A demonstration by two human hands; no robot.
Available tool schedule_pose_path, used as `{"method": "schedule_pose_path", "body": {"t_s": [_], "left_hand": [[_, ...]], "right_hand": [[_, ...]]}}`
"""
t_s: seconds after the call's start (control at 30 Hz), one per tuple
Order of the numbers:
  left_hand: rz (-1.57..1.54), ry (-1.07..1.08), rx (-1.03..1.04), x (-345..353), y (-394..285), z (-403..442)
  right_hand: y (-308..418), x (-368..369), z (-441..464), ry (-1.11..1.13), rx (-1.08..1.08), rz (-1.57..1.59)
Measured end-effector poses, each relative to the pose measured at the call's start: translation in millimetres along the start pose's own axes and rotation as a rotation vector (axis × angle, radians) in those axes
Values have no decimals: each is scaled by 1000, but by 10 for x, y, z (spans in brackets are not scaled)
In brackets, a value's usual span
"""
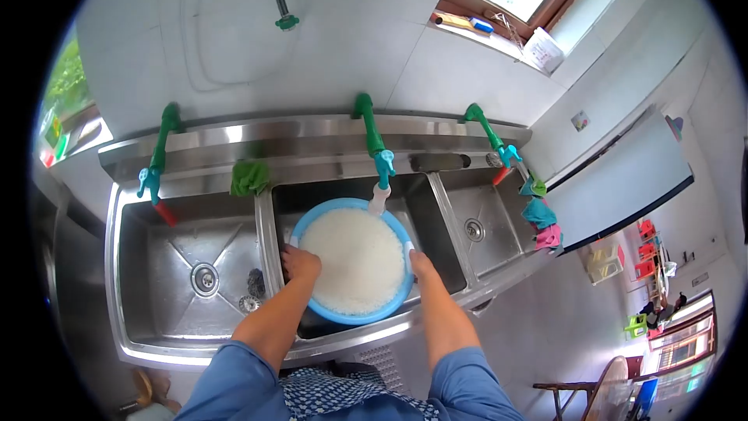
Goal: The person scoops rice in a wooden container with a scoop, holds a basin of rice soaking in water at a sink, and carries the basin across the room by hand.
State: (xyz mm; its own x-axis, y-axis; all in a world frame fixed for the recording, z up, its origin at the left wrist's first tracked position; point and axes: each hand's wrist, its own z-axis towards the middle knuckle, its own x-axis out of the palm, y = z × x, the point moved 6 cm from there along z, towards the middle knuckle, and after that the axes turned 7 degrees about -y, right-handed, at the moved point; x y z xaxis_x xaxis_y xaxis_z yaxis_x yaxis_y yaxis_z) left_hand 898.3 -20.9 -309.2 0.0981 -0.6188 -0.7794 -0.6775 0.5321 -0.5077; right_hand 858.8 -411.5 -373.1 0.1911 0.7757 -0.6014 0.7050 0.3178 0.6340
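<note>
A person [335, 394] is standing over the middle sink [436, 235], and the blue basin [341, 204] is sitting inside it, its white grains [354, 261] looking much like rice. The left hand [302, 263] is grasping the basin's side at nine o'clock and the right hand [421, 265] is grasping it at three o'clock; some fingertips are hiding below, so I can't tell how firmly they are pressing. At one o'clock the turquoise tap [384, 162] is pointing its white sleeve [379, 199] over the rim; I can't tell whether water is running. To my eye, the step in hand is steadying the basin two-handed. Any shift, I'm thinking, is calling for level, even handling, since the tap is crowding the edge.
</note>
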Motion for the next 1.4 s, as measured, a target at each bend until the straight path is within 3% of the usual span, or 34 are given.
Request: {"method": "schedule_pose_path", "body": {"t_s": [0.07,0.13,0.2,0.23,0.33,0.47,0.6,0.73,0.77,0.83,1.07,1.17,1.23,1.33,1.4], "left_hand": [[3,29,-32,-109,-71,-46],[2,50,-54,-55,-38,-60],[20,54,4,86,85,-57],[26,39,0,76,91,-103],[-116,-6,-112,45,170,-289],[-171,-27,-5,91,310,-333],[-210,-64,87,148,402,-244],[-387,-40,8,20,416,-297],[-423,15,-52,6,421,-317],[-592,100,-99,95,470,-227],[-456,2,-19,44,397,-309],[-583,31,-51,82,380,-284],[-766,126,-90,129,401,-279],[-769,83,-91,35,337,-362],[-750,47,-54,82,428,-308]], "right_hand": [[214,-42,-327,63,72,411],[264,-98,-315,10,89,432],[362,-161,-59,30,-107,306],[91,-30,497,34,-198,205],[354,-145,415,80,-188,235],[391,-106,465,200,-180,300],[470,-150,385,61,-328,65],[420,-151,408,40,-304,40],[439,-200,280,23,-412,45],[502,-197,163,26,-428,107],[532,-233,-49,-19,-425,97],[627,-276,-83,-81,-433,97],[540,-254,-27,-64,-420,107],[603,-276,-30,-47,-395,132],[538,-249,19,36,-359,310]]}}
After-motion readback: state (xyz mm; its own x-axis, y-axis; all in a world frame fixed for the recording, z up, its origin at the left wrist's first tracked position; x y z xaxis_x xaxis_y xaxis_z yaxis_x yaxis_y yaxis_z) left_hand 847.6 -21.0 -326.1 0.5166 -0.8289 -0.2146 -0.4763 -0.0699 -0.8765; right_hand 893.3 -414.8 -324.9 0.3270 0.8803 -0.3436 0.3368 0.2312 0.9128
